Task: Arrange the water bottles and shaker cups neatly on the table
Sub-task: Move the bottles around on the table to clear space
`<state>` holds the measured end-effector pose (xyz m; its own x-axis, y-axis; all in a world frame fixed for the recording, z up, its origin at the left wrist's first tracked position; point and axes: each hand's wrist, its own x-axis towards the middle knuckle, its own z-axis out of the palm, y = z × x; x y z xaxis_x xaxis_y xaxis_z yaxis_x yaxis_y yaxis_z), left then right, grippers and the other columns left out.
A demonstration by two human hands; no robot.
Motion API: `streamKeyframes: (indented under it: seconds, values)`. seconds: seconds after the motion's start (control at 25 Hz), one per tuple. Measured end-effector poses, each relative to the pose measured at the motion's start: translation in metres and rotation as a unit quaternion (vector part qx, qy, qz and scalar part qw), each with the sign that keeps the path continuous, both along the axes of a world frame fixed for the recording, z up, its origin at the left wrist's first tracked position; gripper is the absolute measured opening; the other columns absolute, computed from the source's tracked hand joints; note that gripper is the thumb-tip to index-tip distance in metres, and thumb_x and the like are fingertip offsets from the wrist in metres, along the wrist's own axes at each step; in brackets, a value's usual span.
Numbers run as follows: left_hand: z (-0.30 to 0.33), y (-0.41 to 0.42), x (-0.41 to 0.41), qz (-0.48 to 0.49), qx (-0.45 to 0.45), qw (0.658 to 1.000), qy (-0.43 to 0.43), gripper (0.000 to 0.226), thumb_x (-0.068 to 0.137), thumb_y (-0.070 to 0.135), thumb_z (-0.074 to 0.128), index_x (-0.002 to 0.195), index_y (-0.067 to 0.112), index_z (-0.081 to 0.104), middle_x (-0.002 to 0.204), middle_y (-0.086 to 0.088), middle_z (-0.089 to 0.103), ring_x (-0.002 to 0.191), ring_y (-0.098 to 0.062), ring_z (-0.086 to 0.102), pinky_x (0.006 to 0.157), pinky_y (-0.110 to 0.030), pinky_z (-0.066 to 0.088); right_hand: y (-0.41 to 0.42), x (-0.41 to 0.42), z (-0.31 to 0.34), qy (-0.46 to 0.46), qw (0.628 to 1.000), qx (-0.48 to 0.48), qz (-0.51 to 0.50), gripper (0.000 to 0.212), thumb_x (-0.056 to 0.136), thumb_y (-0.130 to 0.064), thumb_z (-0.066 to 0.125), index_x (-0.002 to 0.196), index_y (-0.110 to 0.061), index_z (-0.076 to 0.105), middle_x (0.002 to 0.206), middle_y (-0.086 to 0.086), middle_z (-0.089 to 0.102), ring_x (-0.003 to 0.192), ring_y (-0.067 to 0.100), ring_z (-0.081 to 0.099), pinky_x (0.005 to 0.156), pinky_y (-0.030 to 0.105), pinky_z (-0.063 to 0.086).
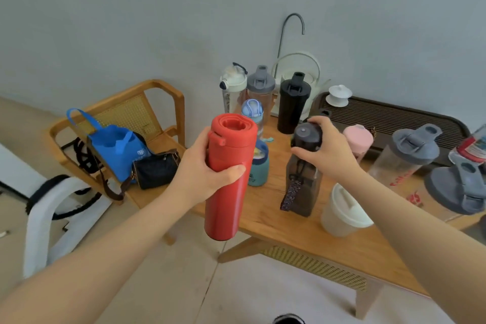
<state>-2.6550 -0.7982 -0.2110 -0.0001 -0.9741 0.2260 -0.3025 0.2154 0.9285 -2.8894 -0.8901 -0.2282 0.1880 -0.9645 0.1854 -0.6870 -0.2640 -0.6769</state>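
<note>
Your left hand (200,171) has its fingers (231,169) clenched around the red bottle (227,179), held in the air over the counter (289,229) near edge. Right hand (328,150) fingers grip the cap of the dark square bottle (302,179), which looks to be standing on the counter. Risks: cream cup (344,213) sits just beside your right forearm; one sweep tips it. Back row is crowded around the black shaker (293,102), so setting down there could topple neighbours.
</note>
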Motion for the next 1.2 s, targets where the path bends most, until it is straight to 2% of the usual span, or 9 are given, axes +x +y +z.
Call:
streamKeyframes:
  seconds: [0.12,0.28,0.36,0.48,0.56,0.76,0.88,0.96,1.2]
  values:
    - [0.013,-0.022,0.034,0.013,-0.008,1.0,0.018,0.047,0.05,0.044,0.067,0.094,0.044,0.049,0.083,0.034,0.065,0.079,0.008,0.063,0.063,-0.01,0.05,-0.004,0.002,0.022,0.036,0.999,-0.023,-0.012,0.06,0.072,-0.027,0.078,0.122,-0.016,0.049,0.111,0.0,0.058,0.102,0.017,0.056,0.084,0.023,0.044]
    - [0.031,-0.066,0.061,0.026,-0.025,0.999,0.023,0.044,0.053,0.045,0.068,0.094,0.043,0.052,0.089,0.016,0.067,0.081,0.0,0.066,0.065,-0.016,0.053,-0.023,0.014,0.078,-0.05,0.995,-0.086,-0.017,0.047,0.069,-0.025,0.081,0.108,-0.023,0.056,0.097,-0.003,0.061,0.081,-0.004,0.058,0.068,-0.003,0.04]
    - [0.031,-0.089,0.067,0.027,-0.022,0.999,-0.004,0.044,0.061,0.039,0.074,0.097,0.043,0.049,0.094,0.018,0.063,0.083,-0.001,0.064,0.066,-0.016,0.052,-0.035,0.03,0.105,-0.109,0.988,-0.105,0.012,0.043,0.066,-0.028,0.079,0.102,-0.026,0.057,0.094,-0.006,0.063,0.075,-0.013,0.058,0.068,-0.001,0.043]
    - [0.019,-0.122,0.076,0.027,0.002,0.998,-0.065,0.054,0.068,0.026,0.078,0.111,0.035,0.045,0.102,0.015,0.059,0.093,-0.006,0.058,0.078,-0.025,0.048,-0.062,0.058,0.135,-0.17,0.976,-0.121,0.066,0.04,0.059,-0.04,0.07,0.095,-0.029,0.056,0.088,-0.011,0.063,0.069,-0.008,0.059,0.065,0.008,0.049]
    - [0.009,-0.139,0.086,0.032,0.005,0.996,-0.088,0.062,0.066,0.024,0.08,0.115,0.035,0.043,0.101,0.019,0.057,0.094,-0.006,0.056,0.079,-0.024,0.046,-0.084,0.077,0.142,-0.19,0.971,-0.111,0.093,0.036,0.059,-0.042,0.069,0.092,-0.034,0.055,0.089,-0.009,0.063,0.07,-0.004,0.06,0.065,0.012,0.05]
    - [-0.005,-0.171,0.131,0.096,0.019,0.993,-0.061,0.064,0.068,0.024,0.079,0.118,0.036,0.04,0.103,0.016,0.055,0.092,-0.004,0.055,0.076,-0.023,0.047,-0.129,0.13,0.096,-0.076,0.982,-0.049,0.166,0.048,0.071,-0.026,0.078,0.11,-0.025,0.051,0.096,-0.02,0.055,0.081,-0.013,0.057,0.073,0.003,0.045]
    - [-0.008,-0.195,0.158,0.082,0.027,0.992,-0.097,0.061,0.068,0.026,0.078,0.113,0.038,0.039,0.099,0.02,0.054,0.091,-0.005,0.053,0.076,-0.022,0.045,-0.15,0.163,0.051,0.01,0.979,-0.015,0.203,0.056,0.071,-0.024,0.079,0.119,-0.016,0.05,0.102,-0.013,0.055,0.092,-0.001,0.056,0.082,0.006,0.042]
    - [-0.014,-0.216,0.172,0.068,0.032,0.991,-0.113,0.061,0.069,0.027,0.078,0.115,0.036,0.039,0.104,0.015,0.054,0.096,-0.009,0.051,0.079,-0.025,0.043,-0.166,0.181,0.032,0.023,0.98,0.005,0.199,0.058,0.072,-0.023,0.079,0.121,-0.014,0.049,0.109,-0.008,0.054,0.101,0.007,0.055,0.085,0.007,0.041]
    - [-0.029,-0.288,0.212,0.006,0.057,0.991,-0.12,0.072,0.066,0.03,0.08,0.126,0.026,0.041,0.115,0.006,0.056,0.106,-0.014,0.052,0.089,-0.034,0.048,-0.2,0.217,0.014,0.082,0.981,0.039,0.171,0.059,0.072,-0.023,0.078,0.122,-0.018,0.048,0.12,-0.002,0.054,0.109,0.009,0.051,0.09,0.011,0.04]
